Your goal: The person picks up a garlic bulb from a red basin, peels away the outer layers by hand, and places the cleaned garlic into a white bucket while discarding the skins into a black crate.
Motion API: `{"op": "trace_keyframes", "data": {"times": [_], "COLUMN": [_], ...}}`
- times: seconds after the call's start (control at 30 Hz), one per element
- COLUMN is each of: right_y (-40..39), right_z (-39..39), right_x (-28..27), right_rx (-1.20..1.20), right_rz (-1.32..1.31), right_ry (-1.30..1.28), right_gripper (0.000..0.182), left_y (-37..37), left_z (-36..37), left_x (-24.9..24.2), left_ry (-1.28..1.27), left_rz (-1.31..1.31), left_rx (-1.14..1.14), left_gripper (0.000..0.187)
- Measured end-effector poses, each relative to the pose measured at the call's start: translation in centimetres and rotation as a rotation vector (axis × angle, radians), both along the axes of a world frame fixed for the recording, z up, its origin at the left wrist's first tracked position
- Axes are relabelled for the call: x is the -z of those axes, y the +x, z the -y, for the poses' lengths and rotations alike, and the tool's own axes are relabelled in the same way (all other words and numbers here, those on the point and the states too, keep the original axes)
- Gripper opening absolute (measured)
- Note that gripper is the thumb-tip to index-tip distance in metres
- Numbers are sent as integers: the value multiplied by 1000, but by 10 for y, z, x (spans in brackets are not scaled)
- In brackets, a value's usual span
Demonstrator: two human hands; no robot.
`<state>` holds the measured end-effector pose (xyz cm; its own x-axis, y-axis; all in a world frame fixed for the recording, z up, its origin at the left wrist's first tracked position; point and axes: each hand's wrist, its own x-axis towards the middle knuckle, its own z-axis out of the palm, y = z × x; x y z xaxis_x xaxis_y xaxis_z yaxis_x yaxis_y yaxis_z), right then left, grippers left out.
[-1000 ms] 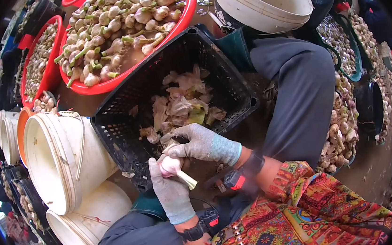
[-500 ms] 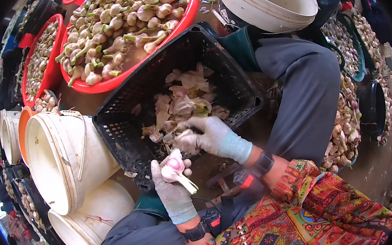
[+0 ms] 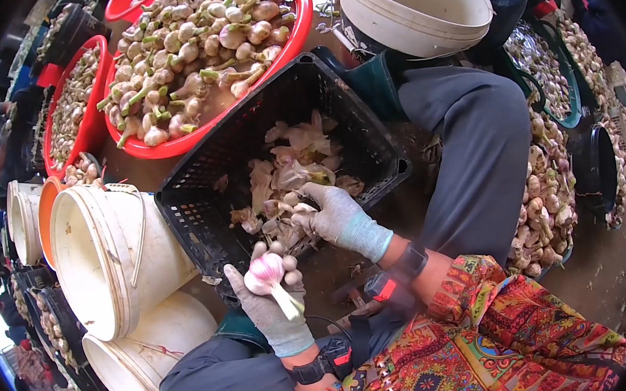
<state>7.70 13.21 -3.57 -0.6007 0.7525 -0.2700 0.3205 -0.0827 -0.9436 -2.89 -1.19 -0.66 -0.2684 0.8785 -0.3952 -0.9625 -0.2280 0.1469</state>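
My left hand [image 3: 274, 305], in a pale glove, cradles a garlic bulb [image 3: 265, 272] in its palm with the fingers curled up around it. The bulb is white with pink-purple streaks, and its trimmed stem points down toward my wrist. My right hand [image 3: 337, 216], also gloved, is up and to the right, over the near part of a black plastic crate [image 3: 197, 161]. Its fingers are bent together beside loose garlic skins [image 3: 292, 171] in the crate; what lies between the fingertips is hidden.
Red tubs of garlic bulbs [image 3: 190, 53] stand beyond the crate. White buckets [image 3: 118, 244] are at the left, and a white basin [image 3: 415, 8] is at the top. More garlic [image 3: 544, 207] is heaped at the right, past my bent knee [image 3: 483, 119].
My right hand has moved slightly away from the bulb, toward the skins. In my left palm the bulb shows more of its streaked side, without the loose skin seen at its top before.
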Motion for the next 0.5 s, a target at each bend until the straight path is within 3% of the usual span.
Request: {"op": "trace_keyframes", "data": {"times": [0.07,0.13,0.2,0.27,0.3,0.33,0.37,0.4,0.43,0.5], "right_y": [1,-2,1,-4,1,2,6,7,11,16], "right_z": [-2,-5,-7,-4,-9,-9,-7,-8,-10,-16], "right_x": [2,7,1,19,22,28,25,27,17,-1], "right_rx": [33,89,159,265,156,179,245,247,339,420], "right_rz": [-89,-315,-310,-553,-472,-410,-441,-395,-459,-559], "right_ry": [-37,-369,-170,-425,-338,-345,-480,-527,-662,-802], "right_gripper": [26,22,17,16,23,44,62,65,17,18], "left_y": [6,4,2,0,-2,-4,-4,-3,-3,0], "left_z": [-10,-12,-20,-27,-31,-42,-55,-68,-85,-128], "left_x": [-17,-17,-22,-29,-28,-26,-26,-27,-27,-34], "left_ry": [-126,-23,6,-3,-30,-44,-54,-70,-81,-135], "left_rz": [-13,-37,113,26,46,68,72,76,61,-26], "left_rx": [-161,-159,-226,-186,-173,-142,-102,-65,-32,15], "left_gripper": [55,51,49,49,49,49,50,51,51,51]}}
